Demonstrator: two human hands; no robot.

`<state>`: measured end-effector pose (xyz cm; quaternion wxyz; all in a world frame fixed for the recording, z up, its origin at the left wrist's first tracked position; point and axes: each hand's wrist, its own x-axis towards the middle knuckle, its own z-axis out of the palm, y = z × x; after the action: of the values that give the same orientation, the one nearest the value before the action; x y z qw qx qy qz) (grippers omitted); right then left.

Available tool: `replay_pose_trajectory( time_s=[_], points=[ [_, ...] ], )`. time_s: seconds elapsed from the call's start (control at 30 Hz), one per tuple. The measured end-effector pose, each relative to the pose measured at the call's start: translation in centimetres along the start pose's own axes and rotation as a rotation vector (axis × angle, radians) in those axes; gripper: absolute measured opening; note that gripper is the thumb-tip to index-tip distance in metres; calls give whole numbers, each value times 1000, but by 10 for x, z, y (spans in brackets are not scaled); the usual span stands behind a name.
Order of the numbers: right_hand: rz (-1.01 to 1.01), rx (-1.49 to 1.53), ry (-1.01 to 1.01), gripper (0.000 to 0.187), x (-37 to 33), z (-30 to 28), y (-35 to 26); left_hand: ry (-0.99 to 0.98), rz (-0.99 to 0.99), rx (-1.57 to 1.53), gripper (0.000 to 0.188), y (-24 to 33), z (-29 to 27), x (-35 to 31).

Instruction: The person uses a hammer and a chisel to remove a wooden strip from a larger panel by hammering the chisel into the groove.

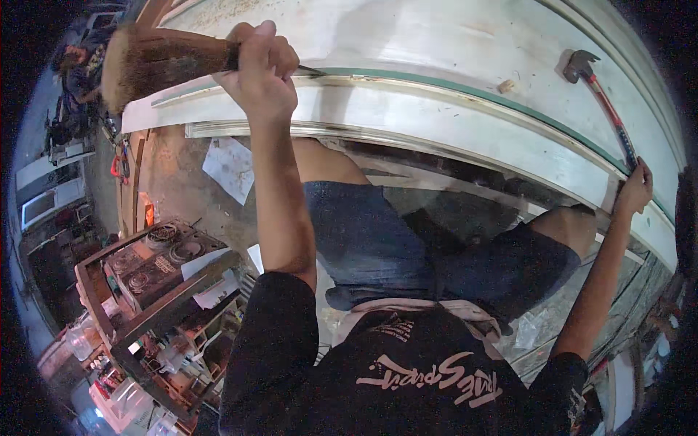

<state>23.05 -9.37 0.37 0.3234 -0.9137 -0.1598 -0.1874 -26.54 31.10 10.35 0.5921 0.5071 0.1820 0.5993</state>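
My left hand (pixel 264 71) is closed around a wooden-handled chisel (pixel 174 58) near its dark collar. The thick brown handle points left, its butt end worn and frayed. A thin metal tip shows past my fist, close to the green strip (pixel 407 75) along a long white panel (pixel 363 109). At the right, my right hand (pixel 637 187) grips a claw hammer (pixel 607 109) low on its red and black handle. The hammer's dark head lies over the panel's far part; whether it touches the surface I cannot tell. A small wood-coloured piece (pixel 507 86) sits on the panel between the tools.
My bent legs in dark blue shorts (pixel 363 232) are close below the panel's near edge. Left of me stands a wooden frame (pixel 138 330) holding a dusty box-like device (pixel 156 265) and clutter. Red-handled pliers-like tools (pixel 120 166) are beyond. Another person (pixel 80 76) is at the far left.
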Motion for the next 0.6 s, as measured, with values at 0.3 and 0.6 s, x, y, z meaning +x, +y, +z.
replay_pose_trajectory(
  time_s=[0.3, 0.6],
  points=[
    [25, 447, -120, 28, 8, 8, 27, -99, 22, 162, 34, 3, -10, -3],
    [-142, 89, -233, 49, 30, 2, 81, -36, -41, 208, 32, 1, 3, 4]
  ],
)
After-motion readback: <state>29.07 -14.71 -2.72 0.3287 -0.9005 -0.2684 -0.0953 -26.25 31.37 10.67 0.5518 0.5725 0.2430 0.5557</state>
